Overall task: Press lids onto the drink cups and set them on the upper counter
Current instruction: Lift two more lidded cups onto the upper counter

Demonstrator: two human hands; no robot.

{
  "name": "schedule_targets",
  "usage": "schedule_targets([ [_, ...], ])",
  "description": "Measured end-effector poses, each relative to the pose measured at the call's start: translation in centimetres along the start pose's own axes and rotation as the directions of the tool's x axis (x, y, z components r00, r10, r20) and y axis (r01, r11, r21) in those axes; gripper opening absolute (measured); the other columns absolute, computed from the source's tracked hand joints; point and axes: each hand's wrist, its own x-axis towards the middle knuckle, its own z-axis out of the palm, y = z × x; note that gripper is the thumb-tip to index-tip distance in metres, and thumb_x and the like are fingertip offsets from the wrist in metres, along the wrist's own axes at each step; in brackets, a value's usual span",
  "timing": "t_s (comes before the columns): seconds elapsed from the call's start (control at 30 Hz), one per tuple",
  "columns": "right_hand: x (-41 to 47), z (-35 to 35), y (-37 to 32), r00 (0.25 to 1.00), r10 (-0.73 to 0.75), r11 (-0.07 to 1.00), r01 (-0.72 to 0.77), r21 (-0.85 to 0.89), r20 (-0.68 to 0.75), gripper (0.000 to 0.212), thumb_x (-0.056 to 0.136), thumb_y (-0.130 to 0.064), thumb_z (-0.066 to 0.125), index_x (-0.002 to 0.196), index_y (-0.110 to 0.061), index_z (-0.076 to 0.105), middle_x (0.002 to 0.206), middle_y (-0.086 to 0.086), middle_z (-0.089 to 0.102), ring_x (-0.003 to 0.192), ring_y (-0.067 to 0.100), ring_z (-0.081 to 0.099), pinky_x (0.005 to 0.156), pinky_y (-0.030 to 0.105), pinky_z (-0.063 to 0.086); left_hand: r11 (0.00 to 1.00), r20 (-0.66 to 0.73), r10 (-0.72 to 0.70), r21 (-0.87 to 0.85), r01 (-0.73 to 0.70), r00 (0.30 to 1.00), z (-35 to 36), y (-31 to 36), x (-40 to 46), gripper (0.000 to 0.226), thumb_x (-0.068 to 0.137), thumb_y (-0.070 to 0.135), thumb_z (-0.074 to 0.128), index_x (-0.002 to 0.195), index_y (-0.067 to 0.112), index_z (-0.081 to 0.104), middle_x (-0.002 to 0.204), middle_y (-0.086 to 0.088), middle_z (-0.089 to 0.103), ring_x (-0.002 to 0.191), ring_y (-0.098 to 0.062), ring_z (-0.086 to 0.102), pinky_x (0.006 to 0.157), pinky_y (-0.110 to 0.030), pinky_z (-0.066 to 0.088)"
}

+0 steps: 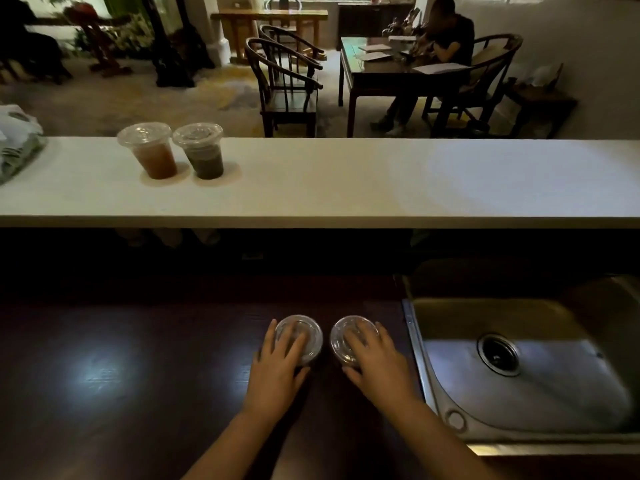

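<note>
Two clear plastic cups with clear lids stand side by side on the dark lower counter (138, 375). My left hand (280, 362) lies flat on the lid of the left cup (306, 332), fingers spread. My right hand (375, 362) lies flat on the lid of the right cup (341, 337) in the same way. On the white upper counter (381, 181), far left, stand two lidded cups: one with an orange-brown drink (150, 152) and one with a dark green drink (202, 152). The contents of the two lower cups are hidden by lids and hands.
A steel sink (519, 362) adjoins the lower counter at right. A plastic bag (17, 143) lies at the upper counter's left end. Beyond it are wooden chairs (287, 88) and a table (398, 74) with a seated person (446, 46).
</note>
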Motion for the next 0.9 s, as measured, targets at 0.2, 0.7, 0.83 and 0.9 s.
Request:
schedule_targets([
  [0.2,0.3,2.3,0.4,0.984,-0.002,0.971,0.044,0.235,-0.178,0.067,0.053,-0.013,0.085,0.115,-0.02,0.059,0.124,0.009,0.056,0.115,0.032,0.041,0.078,0.036,0.052,0.935,-0.167,-0.054,-0.354,-0.009,0.985,1.0,0.3,0.7,0.071,0.066,0.001,0.078,0.126,0.024,0.047,0.138,0.001,0.045,0.135,-0.02,0.017,0.101,-0.03,0.024],
  [0.7,2.0,0.3,-0.1,0.905,-0.038,0.929,0.188,0.318,-0.424,0.071,0.057,-0.009,0.082,0.121,-0.021,0.053,0.128,0.002,0.047,0.122,0.028,0.035,0.093,0.036,0.04,0.927,-0.302,0.005,-0.356,-0.117,0.953,-1.8,-1.2,2.1,0.074,0.06,0.003,0.083,0.123,0.023,0.051,0.133,0.007,0.048,0.131,-0.028,0.031,0.106,-0.021,0.028],
  [0.83,5.0,-4.3,-1.2,0.862,-0.036,0.922,0.224,0.317,-0.505,0.059,0.061,-0.011,0.079,0.118,-0.017,0.061,0.124,0.008,0.057,0.119,0.032,0.043,0.097,0.026,0.037,0.924,-0.373,0.051,-0.334,-0.186,0.926,-6.7,-1.0,5.1,0.06,0.064,0.011,0.072,0.12,0.02,0.055,0.128,0.0,0.056,0.124,-0.032,0.04,0.11,-0.023,0.026],
  [0.9,7.0,-7.2,-2.0,0.833,-0.036,0.915,0.249,0.317,-0.552,0.052,0.063,-0.014,0.076,0.114,-0.016,0.064,0.122,0.008,0.058,0.116,0.032,0.046,0.1,0.026,0.034,0.924,-0.416,0.054,-0.323,-0.203,0.908,-10.0,-0.8,6.8,0.054,0.066,0.018,0.068,0.119,0.017,0.058,0.127,-0.001,0.056,0.124,-0.03,0.04,0.111,-0.022,0.024],
])
